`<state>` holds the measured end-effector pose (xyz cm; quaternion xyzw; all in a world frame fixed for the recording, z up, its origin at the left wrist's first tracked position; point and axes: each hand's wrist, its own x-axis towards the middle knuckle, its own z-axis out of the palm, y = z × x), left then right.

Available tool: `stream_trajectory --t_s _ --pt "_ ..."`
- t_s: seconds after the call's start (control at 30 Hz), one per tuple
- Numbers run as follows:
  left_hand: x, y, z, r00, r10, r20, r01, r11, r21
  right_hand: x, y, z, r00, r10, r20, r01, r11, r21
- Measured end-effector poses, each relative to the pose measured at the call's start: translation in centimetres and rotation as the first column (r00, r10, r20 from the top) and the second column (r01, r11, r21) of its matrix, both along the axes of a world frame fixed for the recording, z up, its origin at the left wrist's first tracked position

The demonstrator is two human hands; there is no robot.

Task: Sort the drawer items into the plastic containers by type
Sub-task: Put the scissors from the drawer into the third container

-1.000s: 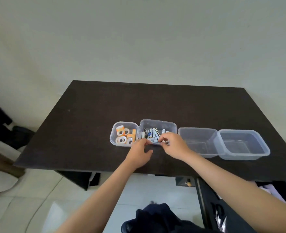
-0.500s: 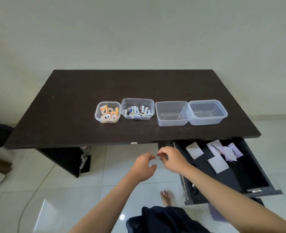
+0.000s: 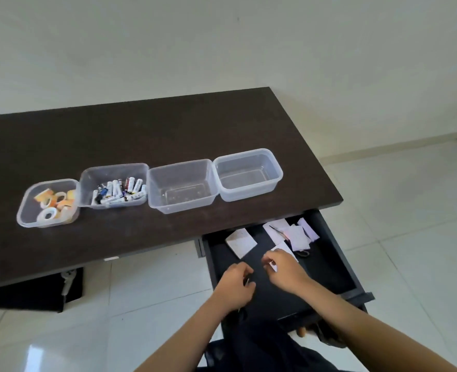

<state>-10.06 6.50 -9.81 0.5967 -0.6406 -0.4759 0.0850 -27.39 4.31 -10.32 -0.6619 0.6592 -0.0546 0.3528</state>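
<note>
— Both hands are down in the open drawer (image 3: pixel 337 267) now. A second ago they were up at the batteries' container (image 3: pixel 114 185) on the counter (image 3: pixel 168 124); half a second ago they hung in the air below the counter's edge.

— Holding anything?

— The left hand (image 3: pixel 235 284) has its fingers curled in and I see nothing in them. The right hand (image 3: pixel 281 267) is curled too, fingertips right at a white paper slip (image 3: pixel 285 249), but whether it has pinched the slip I cannot tell.

— So the batteries are finished?

— Looks that way to me. The batteries (image 3: pixel 120 190) lie in the second container from the left, and the tape rolls (image 3: pixel 55 205) in the first one (image 3: pixel 47 204). Next to those, the third container (image 3: pixel 181 185) and the fourth container (image 3: pixel 249 174) hold nothing.

— And what's left in the drawer?

— Paper slips, mostly: one white square (image 3: pixel 240 241) lying apart toward the drawer's left, a pile of pale slips (image 3: pixel 293 233) toward the back right, and something dark and metallic (image 3: pixel 302 253) beside the pile, too small to name.

— Then paper is the next type.

— I'd judge so, bound for one of the two bare containers.
</note>
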Motion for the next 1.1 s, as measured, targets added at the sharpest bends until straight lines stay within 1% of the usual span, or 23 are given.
stream_trajectory --t_s 0.1,0.17,0.27,0.37,0.43,0.53,0.67,0.73,0.83,0.87,0.93,0.97,1.03,1.1 --pt "-3.2 -0.4 -2.4 0.997 0.032 0.07 -0.039 0.995 0.092 -4.3 -1.1 -1.8 0.994 -0.061 -0.092 0.064 0.997 0.039" --pt "-4.4 -0.4 -3.5 0.982 0.06 0.18 -0.089 0.983 0.158 -6.4 -2.0 -2.6 0.982 -0.083 -0.17 0.091 0.995 0.035" --pt "-5.4 -0.1 -4.7 0.941 0.054 0.333 -0.142 0.959 0.246 -8.5 -3.7 -3.3 0.947 -0.105 -0.302 0.12 0.992 0.032" --pt "-5.9 0.5 -5.7 0.917 0.048 0.397 -0.188 0.928 0.323 -9.5 -4.9 -4.2 0.915 -0.067 -0.399 0.122 0.986 0.115" --pt "-6.1 0.9 -6.3 0.906 0.039 0.421 -0.195 0.922 0.334 -9.7 -5.4 -4.8 0.902 -0.033 -0.431 0.113 0.98 0.162" --pt "-6.2 1.3 -6.8 0.889 0.071 0.453 -0.221 0.932 0.288 -9.8 -5.6 -5.5 0.898 -0.035 -0.438 0.116 0.98 0.16" --pt "-5.6 1.6 -7.2 0.881 0.117 0.459 -0.249 0.939 0.238 -9.8 -5.8 -5.6 0.893 -0.04 -0.448 0.054 0.998 0.02" --pt "-5.2 1.7 -7.3 0.881 0.138 0.453 -0.253 0.946 0.204 -9.5 -6.3 -5.6 0.878 -0.061 -0.474 0.056 0.998 -0.026" --pt "-4.8 1.7 -7.4 0.895 0.207 0.396 -0.286 0.946 0.153 -9.3 -6.9 -5.8 0.867 -0.063 -0.495 0.076 0.997 0.006" --pt "-4.8 1.8 -7.5 0.903 0.228 0.365 -0.295 0.946 0.138 -9.3 -7.1 -6.0 0.878 -0.065 -0.474 0.084 0.996 0.018" --pt "-4.6 2.1 -7.5 0.912 0.254 0.322 -0.301 0.948 0.106 -9.4 -7.3 -6.5 0.921 -0.072 -0.383 0.103 0.993 0.062" --pt "-4.6 2.3 -7.6 0.911 0.259 0.32 -0.302 0.949 0.09 -9.5 -7.4 -6.6 0.937 -0.064 -0.344 0.099 0.991 0.085" --pt "-4.7 2.9 -7.8 0.899 0.269 0.345 -0.314 0.946 0.08 -9.5 -7.2 -6.7 0.948 -0.034 -0.317 0.072 0.991 0.109" --pt "-5.1 3.3 -7.8 0.883 0.274 0.382 -0.341 0.933 0.119 -9.5 -6.8 -6.6 0.956 -0.014 -0.293 0.05 0.992 0.117"
